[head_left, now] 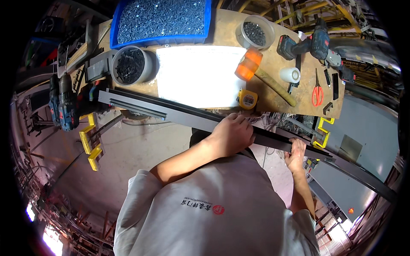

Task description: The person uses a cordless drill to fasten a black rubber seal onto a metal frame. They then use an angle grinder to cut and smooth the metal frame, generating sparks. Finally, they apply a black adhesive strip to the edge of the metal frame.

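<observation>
A long dark metal profile (179, 113) runs slantwise along the near edge of the counter (273, 100), its left end up by the grey tub, its right end dropping past the counter's corner and out toward the lower right. Left hand (230, 134) is draped over the top of the profile about midway, fingers curled down over the far edge, a closed grip on the bar. Right hand (297, 153) sits further along to the right, just under the counter's corner, fingers wrapped up around the profile from below, also clamped on it. Both forearms come up out of a pale grey shirt (213, 209) that fills the lower middle of the view. Just behind the left hand, a yellow tape measure (248, 99) lies on the counter, and beside it an orange-headed mallet (249, 64) with a wooden handle pointing toward the right. Further right: a white roll of tape (290, 75), red-handled scissors (317, 91) and a blue cordless drill (305, 45) lying on its side. A bright white sheet (196, 74) covers the middle of the counter. At the back, a blue bin (160, 21) heaped with dark screws, a round grey tub (130, 65) of dark fasteners to the left and a smaller round tub (255, 32) to the right. Off the left end, two more drills (62, 102) hang beside the counter, with yellow brackets (90, 141) below them.
</observation>
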A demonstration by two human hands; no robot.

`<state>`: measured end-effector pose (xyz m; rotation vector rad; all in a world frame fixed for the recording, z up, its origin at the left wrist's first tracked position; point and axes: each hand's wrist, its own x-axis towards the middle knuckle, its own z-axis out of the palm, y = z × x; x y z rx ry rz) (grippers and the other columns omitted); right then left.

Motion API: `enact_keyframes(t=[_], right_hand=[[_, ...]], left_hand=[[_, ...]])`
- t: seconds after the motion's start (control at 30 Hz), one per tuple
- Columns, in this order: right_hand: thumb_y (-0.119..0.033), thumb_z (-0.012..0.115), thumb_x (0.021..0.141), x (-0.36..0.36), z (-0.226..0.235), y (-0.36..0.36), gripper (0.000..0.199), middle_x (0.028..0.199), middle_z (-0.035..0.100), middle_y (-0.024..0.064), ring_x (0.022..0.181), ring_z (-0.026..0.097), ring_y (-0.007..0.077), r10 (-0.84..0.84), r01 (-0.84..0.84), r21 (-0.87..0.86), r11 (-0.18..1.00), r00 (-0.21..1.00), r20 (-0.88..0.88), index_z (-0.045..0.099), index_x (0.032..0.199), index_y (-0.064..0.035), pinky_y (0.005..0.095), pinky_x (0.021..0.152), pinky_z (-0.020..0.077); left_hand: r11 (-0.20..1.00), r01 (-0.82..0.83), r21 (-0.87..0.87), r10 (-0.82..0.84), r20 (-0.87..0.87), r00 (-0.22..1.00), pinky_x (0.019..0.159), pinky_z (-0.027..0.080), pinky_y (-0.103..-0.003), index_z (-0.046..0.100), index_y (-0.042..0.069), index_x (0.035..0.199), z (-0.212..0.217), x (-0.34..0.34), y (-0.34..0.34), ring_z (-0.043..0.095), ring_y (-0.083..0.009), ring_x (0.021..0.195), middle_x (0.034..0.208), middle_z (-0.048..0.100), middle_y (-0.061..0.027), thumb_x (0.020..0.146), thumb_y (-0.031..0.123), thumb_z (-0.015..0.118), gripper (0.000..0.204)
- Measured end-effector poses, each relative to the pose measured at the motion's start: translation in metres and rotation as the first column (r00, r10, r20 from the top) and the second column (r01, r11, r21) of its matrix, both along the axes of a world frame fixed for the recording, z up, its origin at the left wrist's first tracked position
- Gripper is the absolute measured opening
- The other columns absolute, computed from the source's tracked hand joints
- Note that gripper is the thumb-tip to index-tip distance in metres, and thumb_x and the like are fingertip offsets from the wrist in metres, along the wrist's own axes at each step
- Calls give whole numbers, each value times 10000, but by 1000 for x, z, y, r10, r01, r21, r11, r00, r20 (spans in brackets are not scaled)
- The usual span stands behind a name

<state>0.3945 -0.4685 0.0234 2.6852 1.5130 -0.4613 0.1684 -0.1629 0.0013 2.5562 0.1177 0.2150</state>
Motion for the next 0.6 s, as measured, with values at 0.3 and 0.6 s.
enact_keyframes(t=[0.3, 0.6], right_hand=[[9, 783, 625, -7, -5, -5, 640, 1174, 608, 209, 1192, 555, 411, 0, 0, -1, 1000, 1000, 12, 600, 1238, 7, 506, 1092, 380], [64, 640, 680, 2, -22, -30, 486, 1078, 637, 191, 1061, 586, 398, 100, -134, 362, 922, 989, 110, 643, 1164, 11, 509, 926, 428]], left_hand=[[996, -91, -11, 92, 98, 991, 776, 524, -346, 691, 82, 897, -20, -6, -6, 639, -229, 854, 839, 652, -56, 892, 213, 658, 135], [994, 105, -10, -106, -93, 990, 897, 513, -425, 666, 8, 1086, 25, 43, -52, 646, -306, 970, 987, 671, -138, 849, 329, 738, 406]])
